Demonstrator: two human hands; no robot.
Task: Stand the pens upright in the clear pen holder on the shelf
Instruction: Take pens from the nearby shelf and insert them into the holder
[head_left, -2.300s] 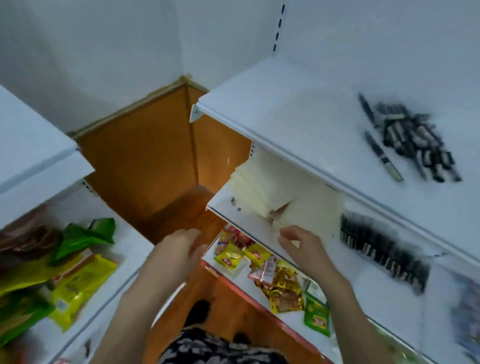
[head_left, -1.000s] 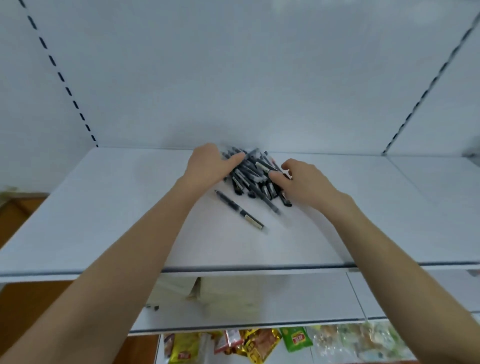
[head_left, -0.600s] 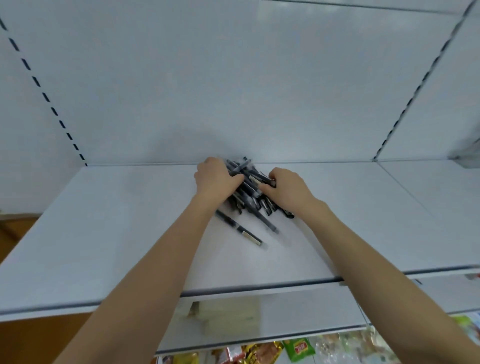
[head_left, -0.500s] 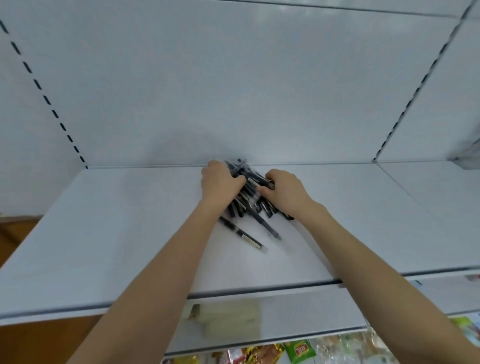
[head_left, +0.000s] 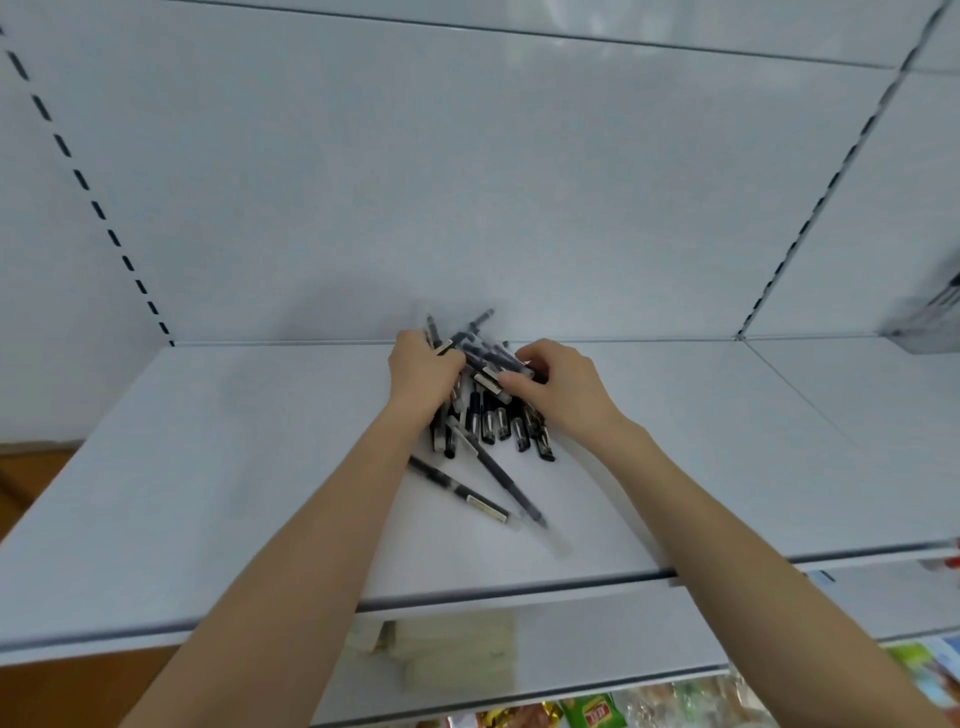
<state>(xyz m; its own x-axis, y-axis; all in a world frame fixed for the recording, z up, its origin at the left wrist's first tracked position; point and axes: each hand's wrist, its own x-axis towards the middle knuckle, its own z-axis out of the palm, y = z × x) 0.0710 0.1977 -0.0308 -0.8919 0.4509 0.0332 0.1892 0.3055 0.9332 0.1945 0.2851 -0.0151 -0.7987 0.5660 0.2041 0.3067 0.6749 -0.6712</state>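
A heap of several black pens (head_left: 485, 400) lies near the back of the white shelf (head_left: 260, 467). My left hand (head_left: 423, 371) grips the heap from its left side, fingers curled round several pens. My right hand (head_left: 558, 387) closes on the heap from the right, thumb and fingers pinching pens. Two loose pens (head_left: 460, 491) lie apart on the shelf, nearer the front edge. A clear holder with dark contents (head_left: 930, 325) shows at the far right edge, cut off by the frame.
The white back panel (head_left: 467, 182) rises just behind the pens. Below the shelf's front lip sit pale stacked packs (head_left: 452, 649) and coloured snack packets (head_left: 587, 714) on lower shelves. Bare shelf surface stretches left and right of the heap.
Both hands have closed tighter on the pen heap, gathering it together; some pens now stick up toward the back panel. The two loose pens lie where they were.
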